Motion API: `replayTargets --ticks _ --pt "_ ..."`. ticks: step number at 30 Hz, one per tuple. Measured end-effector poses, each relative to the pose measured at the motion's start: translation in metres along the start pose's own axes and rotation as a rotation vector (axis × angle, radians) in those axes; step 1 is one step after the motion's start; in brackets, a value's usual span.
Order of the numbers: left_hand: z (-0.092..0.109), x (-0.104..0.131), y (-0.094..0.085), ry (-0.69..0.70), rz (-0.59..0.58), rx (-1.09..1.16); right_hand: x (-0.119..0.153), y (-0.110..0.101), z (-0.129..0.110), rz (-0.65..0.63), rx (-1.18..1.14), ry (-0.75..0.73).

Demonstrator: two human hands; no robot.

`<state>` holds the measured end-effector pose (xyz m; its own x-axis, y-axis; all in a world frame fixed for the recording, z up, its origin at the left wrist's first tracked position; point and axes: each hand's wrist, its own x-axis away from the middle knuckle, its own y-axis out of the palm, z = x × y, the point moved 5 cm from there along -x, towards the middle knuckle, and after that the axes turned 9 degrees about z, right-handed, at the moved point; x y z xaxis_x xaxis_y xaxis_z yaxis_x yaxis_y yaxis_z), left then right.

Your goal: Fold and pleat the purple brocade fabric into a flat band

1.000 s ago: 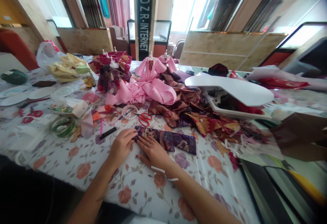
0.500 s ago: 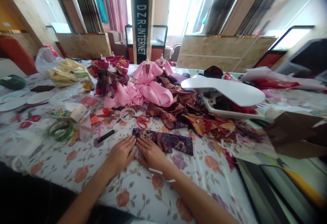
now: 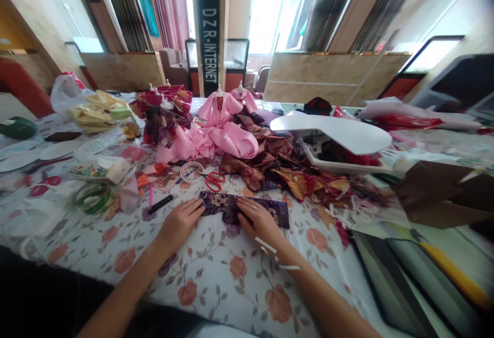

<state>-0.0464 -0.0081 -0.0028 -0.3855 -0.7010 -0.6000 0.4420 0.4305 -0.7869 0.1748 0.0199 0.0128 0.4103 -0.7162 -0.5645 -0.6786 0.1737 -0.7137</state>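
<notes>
A strip of dark purple patterned fabric (image 3: 218, 203) lies flat across the flowered tablecloth in front of me. My left hand (image 3: 181, 225) rests at its left end, fingers stretched out and touching the edge. On the middle of the strip lies my right hand (image 3: 259, 218), palm down with its fingers extended, a ring on one finger. White strips of tape (image 3: 266, 246) hang from my right wrist. Just beyond the fabric are red-handled scissors (image 3: 215, 180) and a roll of white tape (image 3: 192, 172). A short black ruler-like piece (image 3: 161, 204) lies left of my left hand.
Pink fabric (image 3: 216, 141) and small dressed forms (image 3: 219, 106) stand behind. A white board (image 3: 332, 131) on a white container, brocade scraps (image 3: 297, 186) and a cardboard box (image 3: 432, 194) are to the right. Green tape (image 3: 93, 197) and red-handled scissors (image 3: 40, 189) lie left.
My right hand has slid rightward along the fabric strip, from near its left end to its middle. My left hand stays at the left end. The strip's upper edge looks straighter.
</notes>
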Motion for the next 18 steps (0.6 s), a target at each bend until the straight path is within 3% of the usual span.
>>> replayTargets --ticks 6,11,14,18 --pt "-0.003 -0.010 0.018 0.104 -0.090 0.013 0.018 -0.013 0.015 0.053 -0.002 0.056" --pt "0.007 -0.024 0.012 0.106 -0.111 0.044 0.022 -0.010 0.007 0.089 -0.027 0.034" --pt "0.014 -0.045 -0.011 0.078 -0.050 0.143 0.025 -0.010 0.003 0.100 -0.016 0.002" --pt "-0.002 -0.107 -0.076 -0.018 0.135 0.239 0.031 -0.012 0.006 0.140 -0.015 -0.009"
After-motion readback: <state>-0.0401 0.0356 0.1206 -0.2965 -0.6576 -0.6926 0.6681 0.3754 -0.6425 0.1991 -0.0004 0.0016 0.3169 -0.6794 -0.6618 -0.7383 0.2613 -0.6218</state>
